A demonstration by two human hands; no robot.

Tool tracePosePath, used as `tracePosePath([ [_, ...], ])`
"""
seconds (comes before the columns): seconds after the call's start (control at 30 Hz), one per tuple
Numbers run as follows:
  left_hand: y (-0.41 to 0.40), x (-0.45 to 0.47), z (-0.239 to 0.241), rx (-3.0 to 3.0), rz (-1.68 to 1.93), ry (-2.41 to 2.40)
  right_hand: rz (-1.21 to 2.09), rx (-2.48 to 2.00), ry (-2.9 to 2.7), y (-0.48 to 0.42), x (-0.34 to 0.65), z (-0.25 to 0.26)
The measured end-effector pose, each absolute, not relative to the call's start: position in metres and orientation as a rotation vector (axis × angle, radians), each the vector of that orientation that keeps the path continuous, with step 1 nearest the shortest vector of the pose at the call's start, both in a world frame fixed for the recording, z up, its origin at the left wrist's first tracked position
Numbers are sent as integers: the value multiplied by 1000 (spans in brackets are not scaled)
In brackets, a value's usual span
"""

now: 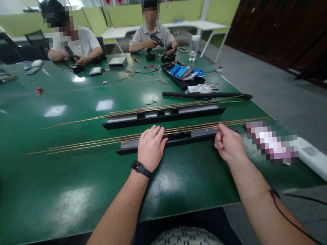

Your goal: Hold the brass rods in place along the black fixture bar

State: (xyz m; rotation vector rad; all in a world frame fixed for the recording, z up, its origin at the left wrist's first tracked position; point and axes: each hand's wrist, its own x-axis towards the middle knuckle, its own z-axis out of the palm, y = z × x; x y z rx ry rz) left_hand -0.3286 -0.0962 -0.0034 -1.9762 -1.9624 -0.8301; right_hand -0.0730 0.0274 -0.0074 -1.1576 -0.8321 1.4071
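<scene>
Lying flat, left hand covers the nearer rail of two; right hand pinches brass rods.

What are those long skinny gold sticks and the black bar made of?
The rods look like brass or similar yellow metal: thin, straight, golden shine. The black bar could be painted metal or plastic; its dull dark surface leaves that open.

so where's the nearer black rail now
Head view, centre: the nearer black rail lies on the table under the left hand, right hand at its right end.
</scene>
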Motion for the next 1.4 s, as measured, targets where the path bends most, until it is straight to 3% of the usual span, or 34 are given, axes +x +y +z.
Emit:
tracePosePath([
  [0.83,-96,-328,-2,-1979,-814,-1962,1564,-1124,-985,22,-77,-9],
  [1.4,-96,-329,-3,-1994,-824,-1973,1459,-1146,-881,25,-74,-6],
])
